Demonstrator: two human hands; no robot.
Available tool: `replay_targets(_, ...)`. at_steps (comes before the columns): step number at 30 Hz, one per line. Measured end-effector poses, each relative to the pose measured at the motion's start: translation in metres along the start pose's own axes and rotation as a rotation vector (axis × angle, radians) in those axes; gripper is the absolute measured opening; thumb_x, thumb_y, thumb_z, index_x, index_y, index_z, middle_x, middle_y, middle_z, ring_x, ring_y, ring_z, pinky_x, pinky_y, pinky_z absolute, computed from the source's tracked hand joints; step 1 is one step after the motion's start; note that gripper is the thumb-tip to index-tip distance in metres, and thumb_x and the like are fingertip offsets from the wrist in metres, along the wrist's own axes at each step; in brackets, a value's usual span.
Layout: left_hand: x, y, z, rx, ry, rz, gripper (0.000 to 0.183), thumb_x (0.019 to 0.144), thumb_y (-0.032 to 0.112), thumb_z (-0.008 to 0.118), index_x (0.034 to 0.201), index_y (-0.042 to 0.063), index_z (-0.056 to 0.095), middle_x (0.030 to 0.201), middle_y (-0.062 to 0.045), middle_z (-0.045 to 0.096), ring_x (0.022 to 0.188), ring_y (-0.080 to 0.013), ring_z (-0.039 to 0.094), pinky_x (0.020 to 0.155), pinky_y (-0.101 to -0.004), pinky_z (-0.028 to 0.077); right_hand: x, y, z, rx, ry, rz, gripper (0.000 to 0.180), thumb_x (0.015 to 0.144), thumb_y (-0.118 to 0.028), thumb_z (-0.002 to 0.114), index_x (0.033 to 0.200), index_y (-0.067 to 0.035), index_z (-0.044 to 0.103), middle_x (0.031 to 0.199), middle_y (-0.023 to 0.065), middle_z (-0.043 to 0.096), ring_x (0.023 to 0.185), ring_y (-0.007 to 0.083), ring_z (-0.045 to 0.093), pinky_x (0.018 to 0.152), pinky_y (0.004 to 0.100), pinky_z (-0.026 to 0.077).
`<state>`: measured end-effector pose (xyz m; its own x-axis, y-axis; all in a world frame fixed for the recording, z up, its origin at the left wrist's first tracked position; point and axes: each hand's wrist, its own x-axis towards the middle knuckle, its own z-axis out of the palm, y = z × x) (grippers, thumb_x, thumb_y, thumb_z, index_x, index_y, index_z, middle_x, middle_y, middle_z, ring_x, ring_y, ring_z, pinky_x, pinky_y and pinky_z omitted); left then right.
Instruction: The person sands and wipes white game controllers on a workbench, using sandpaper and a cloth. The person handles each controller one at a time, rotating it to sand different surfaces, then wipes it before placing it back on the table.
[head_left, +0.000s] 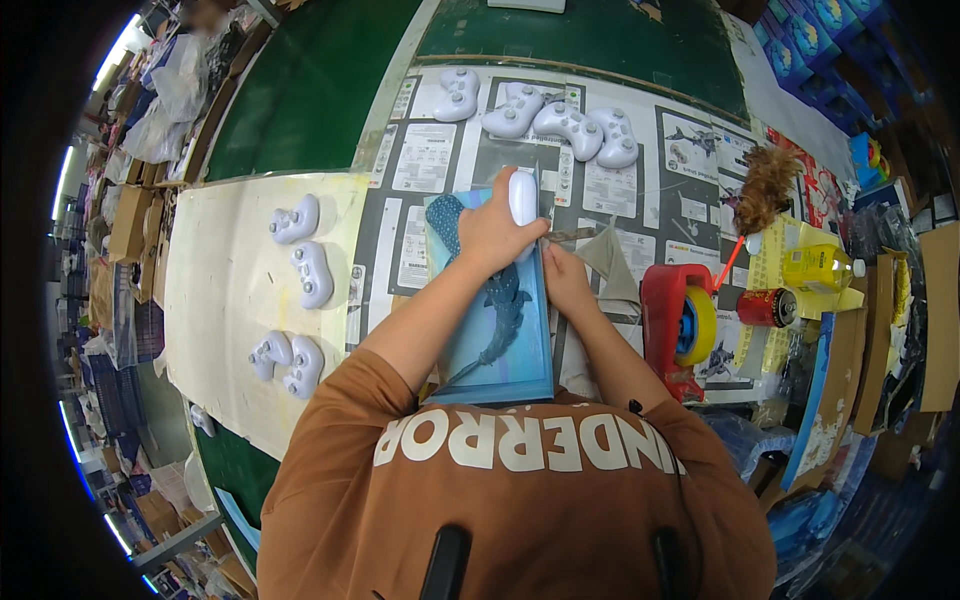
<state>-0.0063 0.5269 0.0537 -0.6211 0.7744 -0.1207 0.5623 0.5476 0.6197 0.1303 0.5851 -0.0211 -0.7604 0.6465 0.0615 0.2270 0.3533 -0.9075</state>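
My left hand (491, 234) grips a white game controller (523, 199), seen edge-on, over the far right part of a blue box (491, 375) printed with a spotted whale shark. The box lies in front of my chest, partly hidden under my left forearm. Close against the box's right edge, my right hand (568, 279) has its fingers curled just below the controller. Whether those fingers pinch the box edge or something else is hidden. A grey cloth (613, 266) lies just right of that hand.
Several white controllers (568, 129) lie on flattened printed cardboard (517, 157) ahead, and more (311, 274) on the pale sheet (217, 247) at left. At right stand a red tape dispenser (660, 330), a drink can (765, 307), a yellow bottle (817, 268) and a brown fluffy duster (766, 187).
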Motion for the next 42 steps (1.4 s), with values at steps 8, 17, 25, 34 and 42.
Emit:
replay_targets(8, -0.002, 0.000, 0.001, 0.010, 0.018, 0.016, 0.084, 0.063, 0.046, 0.061, 0.130, 0.011, 0.024, 0.095, -0.020, 0.061, 0.086, -0.0334, 0.059, 0.074, -0.0407, 0.041, 0.023, 0.005, -0.003, 0.095, 0.031, -0.087, 0.028, 0.089, -0.026, 0.042, 0.073, -0.004, 0.047, 0.061, 0.0085, 0.045, 0.053, 0.0252, 0.048, 0.050, 0.0360, 0.039)
replay_targets(17, -0.003, 0.000, 0.002, 0.010, 0.036, 0.015, 0.083, 0.062, 0.045, 0.061, 0.129, 0.010, 0.026, 0.091, -0.019, 0.062, 0.082, -0.0327, 0.060, 0.072, -0.0401, 0.041, 0.028, -0.009, -0.004, 0.498, -0.160, 0.602, 0.040, 0.089, -0.039, 0.039, 0.063, -0.008, 0.044, 0.048, 0.0003, 0.040, 0.042, 0.0178, 0.041, 0.043, 0.0327, 0.034)
replay_targets(25, -0.003, -0.001, 0.003, -0.016, 0.039, 0.010, 0.082, 0.061, 0.043, 0.061, 0.128, 0.009, 0.027, 0.089, -0.018, 0.062, 0.082, -0.0327, 0.060, 0.073, -0.0416, 0.038, 0.020, -0.001, 0.000, -0.007, 0.135, -0.050, 0.043, 0.089, -0.036, 0.037, 0.071, 0.000, 0.053, 0.055, 0.0073, 0.047, 0.062, 0.0264, 0.054, 0.060, 0.0396, 0.042)
replay_targets(34, -0.003, 0.000, 0.003, -0.007, 0.059, 0.020, 0.081, 0.061, 0.042, 0.062, 0.127, 0.010, 0.028, 0.088, -0.018, 0.062, 0.080, -0.0331, 0.060, 0.070, -0.0408, 0.040, 0.014, -0.008, -0.003, -0.142, 0.036, -0.086, 0.036, 0.089, -0.030, 0.038, 0.075, 0.000, 0.052, 0.067, 0.0153, 0.057, 0.062, 0.0292, 0.058, 0.056, 0.0402, 0.042)
replay_targets(42, -0.003, 0.000, 0.002, 0.000, 0.049, 0.022, 0.080, 0.061, 0.042, 0.061, 0.127, 0.010, 0.028, 0.088, -0.018, 0.062, 0.080, -0.0337, 0.060, 0.071, -0.0404, 0.040, 0.026, -0.005, 0.001, -0.128, 0.280, -0.551, 0.039, 0.090, -0.034, 0.038, 0.068, -0.003, 0.049, 0.050, 0.0070, 0.038, 0.050, 0.0258, 0.047, 0.053, 0.0380, 0.038)
